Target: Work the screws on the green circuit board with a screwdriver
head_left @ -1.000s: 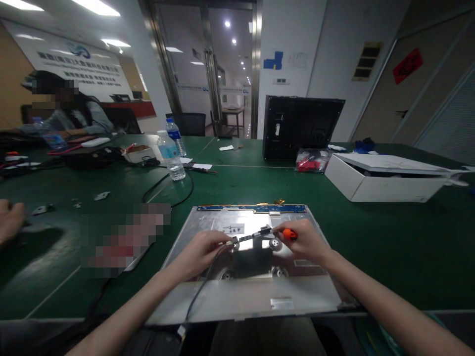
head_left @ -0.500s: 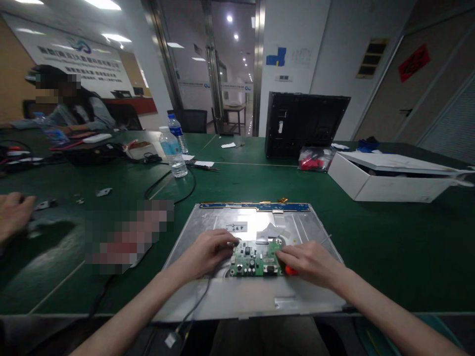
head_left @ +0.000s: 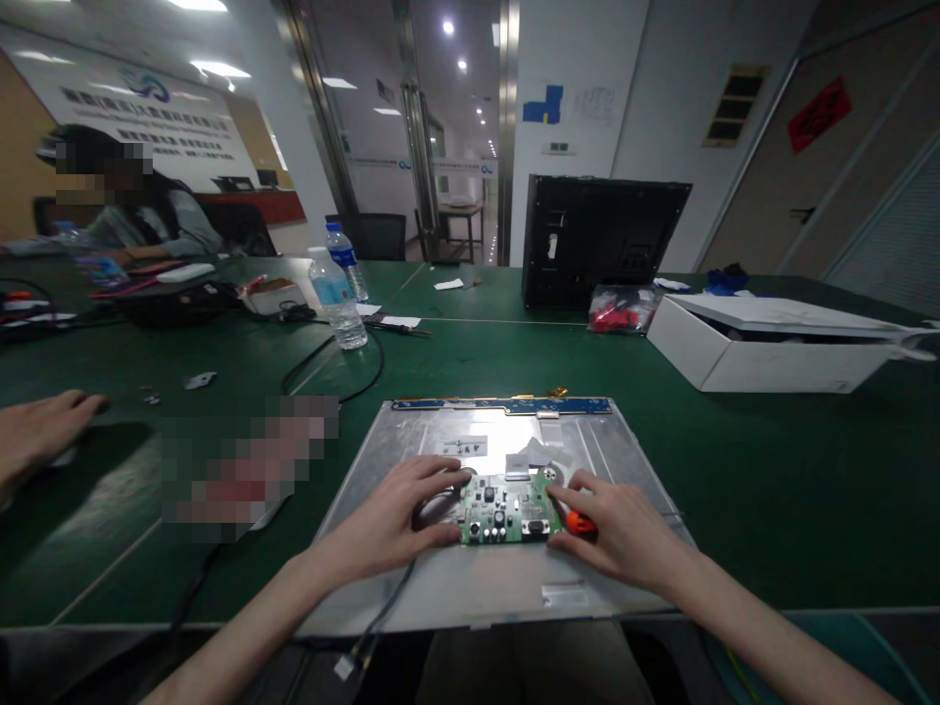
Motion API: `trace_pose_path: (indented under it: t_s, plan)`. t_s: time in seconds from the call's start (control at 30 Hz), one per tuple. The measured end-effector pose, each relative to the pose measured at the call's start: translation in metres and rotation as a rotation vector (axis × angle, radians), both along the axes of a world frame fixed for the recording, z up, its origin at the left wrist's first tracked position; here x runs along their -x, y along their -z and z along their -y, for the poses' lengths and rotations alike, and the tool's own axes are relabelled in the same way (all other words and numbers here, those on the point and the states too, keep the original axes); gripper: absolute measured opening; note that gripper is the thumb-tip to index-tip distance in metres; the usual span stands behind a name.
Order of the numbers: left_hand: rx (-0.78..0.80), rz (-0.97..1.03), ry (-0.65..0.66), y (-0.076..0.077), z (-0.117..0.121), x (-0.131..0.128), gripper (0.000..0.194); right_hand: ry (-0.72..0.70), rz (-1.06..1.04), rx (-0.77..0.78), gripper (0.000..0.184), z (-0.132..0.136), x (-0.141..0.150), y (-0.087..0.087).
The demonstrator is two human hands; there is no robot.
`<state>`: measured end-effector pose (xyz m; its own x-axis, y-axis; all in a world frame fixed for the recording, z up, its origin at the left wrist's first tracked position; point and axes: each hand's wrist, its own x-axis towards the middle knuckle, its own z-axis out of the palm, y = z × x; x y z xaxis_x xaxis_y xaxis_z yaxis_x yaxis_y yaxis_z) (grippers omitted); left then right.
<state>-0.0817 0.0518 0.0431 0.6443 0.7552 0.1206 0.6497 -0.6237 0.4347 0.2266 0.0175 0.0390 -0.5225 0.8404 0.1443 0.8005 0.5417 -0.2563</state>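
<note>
Board (head_left: 506, 504) lies component side up on the metal panel (head_left: 485, 587), just nearer the wearer than its middle; with the board as dial and 12 pointing away from the wearer, the left hand (head_left: 400, 504) is at 9, the right hand (head_left: 624, 519) at 3; the panel's blue strip (head_left: 506, 404) runs along the edge at 12, and a white plug (head_left: 344, 668) hangs below the table edge, between 7 and 8.

The left hand grasps the board's side lightly, fingertips by the corner at 11, thumb by the one at 7; the right hand has an orange handle (head_left: 582, 523) tucked in its curl, index finger and thumb at the board's right side.

The step in hand looks like settling the board flat and square; it would go best with both hands on the edges only, pressure even at 9 and 3, fingertips off the small parts; the handle wants to stay clear of the board's face, and any cable clear of its underside; whether something is trapped beneath cannot be seen.

The board's long axis seems to run from 9 to 3, roughly parallel to the strip; its socket (head_left: 536, 530) sits on the near edge, right of centre, toward 5, and appears to face 6.
</note>
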Motion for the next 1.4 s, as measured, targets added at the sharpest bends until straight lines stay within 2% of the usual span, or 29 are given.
trace_pose_path:
  t_s: [0.23,0.37,0.47,0.53,0.63,0.87,1.1,1.23,1.4]
  plan:
    - [-0.029,-0.02,-0.016,0.003,0.0,-0.002,0.051,0.007,-0.008,-0.04,0.037,-0.001,-0.001,0.005]
    - [-0.061,-0.056,-0.027,0.002,0.004,0.002,0.053,0.03,0.002,-0.093,0.043,0.004,-0.005,0.009]
    - [-0.115,-0.104,-0.104,0.0,0.011,0.011,0.054,0.1,0.035,-0.158,0.047,0.016,-0.01,0.013]
    - [-0.156,-0.161,-0.182,0.001,0.016,0.019,0.054,0.162,0.053,-0.197,0.039,0.026,-0.014,0.017]
    - [-0.194,-0.252,-0.282,0.007,0.022,0.028,0.064,0.238,0.077,-0.228,0.037,0.039,-0.019,0.025]
    - [-0.241,-0.292,-0.343,0.03,0.026,0.023,0.069,0.286,0.127,-0.264,0.039,0.039,-0.023,0.033]
    - [-0.258,-0.34,-0.388,0.031,0.019,0.009,0.071,0.296,0.118,-0.294,0.038,0.029,-0.031,0.033]
    - [-0.232,-0.36,-0.405,0.031,0.014,0.001,0.072,0.299,0.151,-0.249,0.037,0.02,-0.036,0.025]
    - [-0.188,-0.361,-0.463,0.022,0.008,-0.012,0.064,0.308,0.189,-0.072,0.028,-0.007,-0.03,-0.011]
